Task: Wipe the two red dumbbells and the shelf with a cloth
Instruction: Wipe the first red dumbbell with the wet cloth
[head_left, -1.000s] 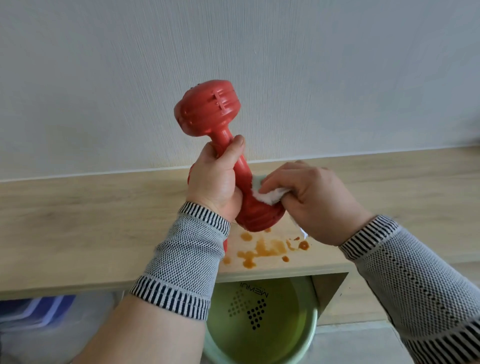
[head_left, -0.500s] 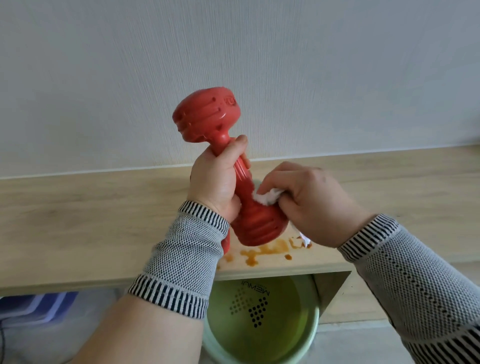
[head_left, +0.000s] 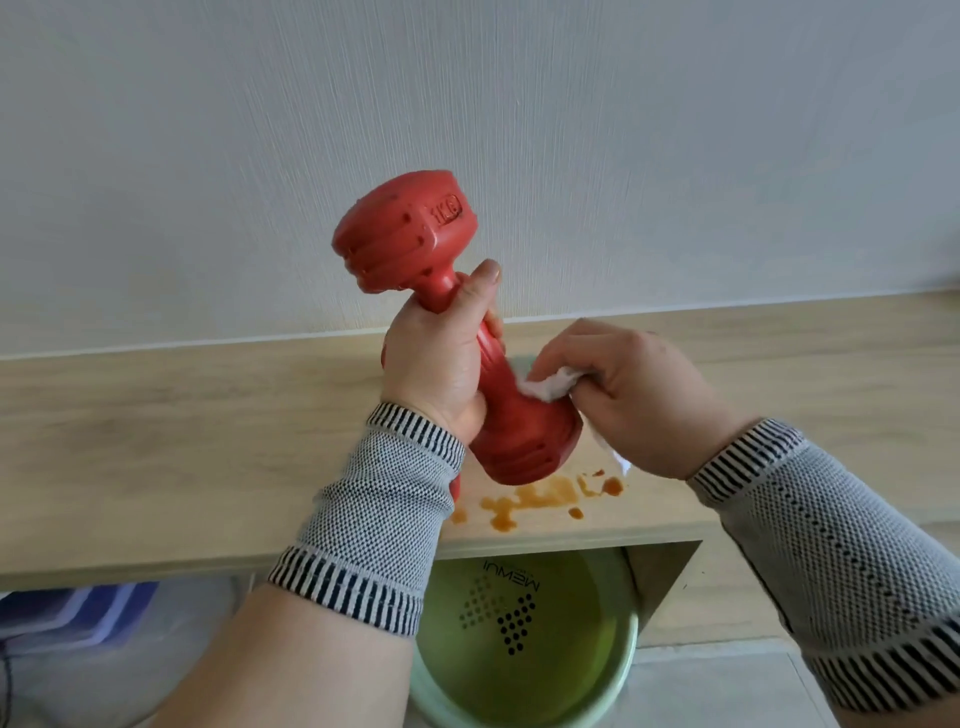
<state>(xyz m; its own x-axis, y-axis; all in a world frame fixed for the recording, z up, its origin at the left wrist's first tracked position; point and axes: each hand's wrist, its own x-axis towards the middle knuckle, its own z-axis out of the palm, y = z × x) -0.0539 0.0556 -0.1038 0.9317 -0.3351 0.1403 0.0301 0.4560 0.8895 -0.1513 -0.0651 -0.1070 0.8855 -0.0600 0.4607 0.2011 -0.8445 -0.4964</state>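
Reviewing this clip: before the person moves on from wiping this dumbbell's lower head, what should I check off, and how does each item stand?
1. Left hand grips the dumbbell by its handle: ok.
2. Right hand holds the cloth against the lower head: ok.
3. Upper head wiped: not ok, dark specks show.
4. Shelf clean: not ok, brown spill near the front edge.
5. Second dumbbell wiped: cannot tell, only a red sliver shows behind the left wrist.
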